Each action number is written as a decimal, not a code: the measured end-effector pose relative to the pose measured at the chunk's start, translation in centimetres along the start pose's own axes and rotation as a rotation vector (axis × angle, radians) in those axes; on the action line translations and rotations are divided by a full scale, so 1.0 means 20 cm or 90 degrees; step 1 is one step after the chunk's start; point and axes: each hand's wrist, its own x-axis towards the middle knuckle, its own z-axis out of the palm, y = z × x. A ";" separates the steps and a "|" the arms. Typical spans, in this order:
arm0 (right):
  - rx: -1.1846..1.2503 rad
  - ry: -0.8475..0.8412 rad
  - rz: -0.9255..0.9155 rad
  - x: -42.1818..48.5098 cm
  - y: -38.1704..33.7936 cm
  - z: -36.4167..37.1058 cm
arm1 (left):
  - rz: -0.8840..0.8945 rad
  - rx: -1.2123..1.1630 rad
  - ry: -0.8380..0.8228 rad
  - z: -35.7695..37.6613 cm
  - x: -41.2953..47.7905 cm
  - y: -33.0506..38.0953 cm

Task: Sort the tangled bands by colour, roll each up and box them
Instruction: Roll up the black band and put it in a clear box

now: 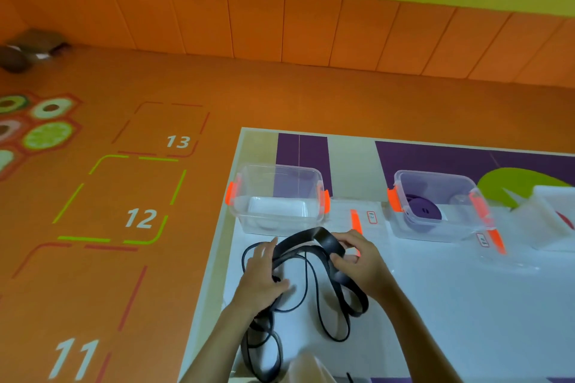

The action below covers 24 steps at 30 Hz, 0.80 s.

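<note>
Both hands' fingers grip black band (326, 242): left hand (263, 277), right hand (357, 261); tangle on table (466, 305).

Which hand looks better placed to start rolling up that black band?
Probably the right hand: its fingers already pinch the curled end of the black band, while the left hand grips the tangled loops.

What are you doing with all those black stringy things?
A person is sorting stretchy bands on a table. Both hands, left and right, grip a tangle of black bands. Rolled purple bands already lie in the right box. The left box holds no bands yet.
</note>
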 end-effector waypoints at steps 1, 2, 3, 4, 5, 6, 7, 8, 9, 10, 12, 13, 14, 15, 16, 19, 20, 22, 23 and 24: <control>0.006 -0.016 0.004 0.01 -0.03 0.00 | 0.052 -0.040 0.000 -0.02 0.01 0.07; 0.004 -0.031 0.003 0.03 -0.05 0.01 | 0.099 -0.067 -0.002 -0.03 0.01 0.14; 0.000 -0.047 -0.001 0.05 -0.07 0.01 | 0.145 -0.085 -0.001 -0.05 0.01 0.21; 0.003 -0.061 -0.004 0.06 -0.10 0.01 | 0.176 -0.104 -0.002 -0.06 0.01 0.28; 0.012 -0.072 -0.001 0.08 -0.12 0.02 | 0.202 -0.126 0.000 -0.08 0.00 0.35; 0.025 -0.076 0.009 0.09 -0.14 0.03 | 0.216 -0.144 0.006 -0.09 0.02 0.39; 0.038 -0.074 0.020 0.10 -0.15 0.03 | 0.220 -0.161 0.013 -0.11 0.03 0.42; 0.052 -0.071 0.030 0.11 -0.17 0.03 | 0.218 -0.186 0.024 -0.13 0.04 0.44; 0.066 -0.067 0.039 0.11 -0.17 0.03 | 0.204 -0.216 0.036 -0.15 0.05 0.46; 0.080 -0.061 0.050 0.10 -0.18 0.04 | 0.182 -0.240 0.050 -0.17 0.05 0.47; 0.103 -0.041 0.078 0.08 -0.17 0.03 | 0.141 -0.272 0.080 -0.20 0.05 0.48; 0.103 -0.042 0.095 0.07 -0.15 0.03 | 0.125 -0.286 0.090 -0.22 0.05 0.48; 0.088 -0.057 0.110 0.06 -0.14 0.03 | 0.114 -0.295 0.093 -0.24 0.05 0.48; 0.058 -0.085 0.121 0.04 -0.12 0.03 | 0.107 -0.297 0.088 -0.26 0.05 0.48; 0.021 -0.118 0.123 0.04 -0.10 0.04 | 0.105 -0.289 0.081 -0.28 0.05 0.48; -0.088 -0.145 0.116 0.05 -0.08 0.04 | 0.125 -0.224 0.054 -0.34 0.04 0.51; -0.121 -0.131 0.109 0.06 -0.08 0.04 | 0.134 -0.196 0.039 -0.37 0.03 0.52; -0.153 -0.098 0.088 0.09 -0.11 0.02 | 0.147 -0.146 -0.009 -0.43 0.02 0.53; -0.149 -0.071 0.075 0.11 -0.14 0.01 | 0.163 -0.118 -0.039 -0.47 0.01 0.54; -0.126 -0.036 0.064 0.12 -0.17 0.00 | 0.181 -0.091 -0.066 -0.52 -0.01 0.55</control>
